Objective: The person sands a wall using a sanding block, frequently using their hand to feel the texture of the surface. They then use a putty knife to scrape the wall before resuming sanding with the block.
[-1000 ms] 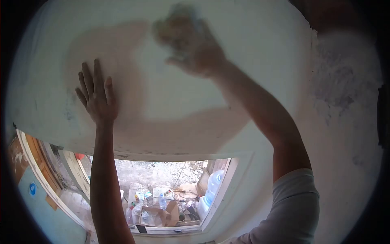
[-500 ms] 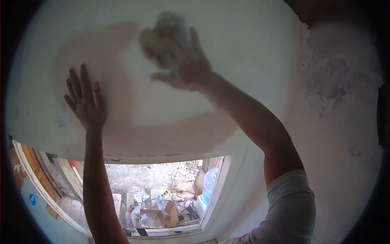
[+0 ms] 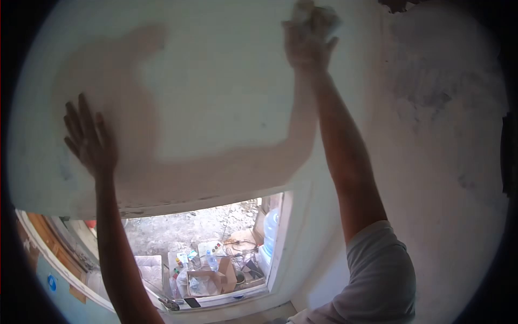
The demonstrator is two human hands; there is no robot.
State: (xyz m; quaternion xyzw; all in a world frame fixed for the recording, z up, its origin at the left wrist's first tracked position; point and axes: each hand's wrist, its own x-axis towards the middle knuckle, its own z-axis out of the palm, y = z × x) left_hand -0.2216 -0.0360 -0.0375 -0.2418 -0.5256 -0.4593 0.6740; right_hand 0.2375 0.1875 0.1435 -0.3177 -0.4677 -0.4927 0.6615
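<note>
High on the pale wall, my right hand presses a crumpled, light-coloured cloth-like wad against the surface. Motion blurs the wad and the fingers, so its material is unclear. My left hand rests on the wall at the left, palm down, fingers spread, holding nothing. Shadows of my arms and head fall on the wall around and between the hands.
Below the wall is a window opening. Beyond it are a cardboard box, a water jug, a small bottle and cables. A dark flat object lies on the sill. Rough grey patches mark the right wall.
My right hand has moved right and upward across the wall with the wad, and its arm is straighter. My left hand and the window appear further left in the view.
</note>
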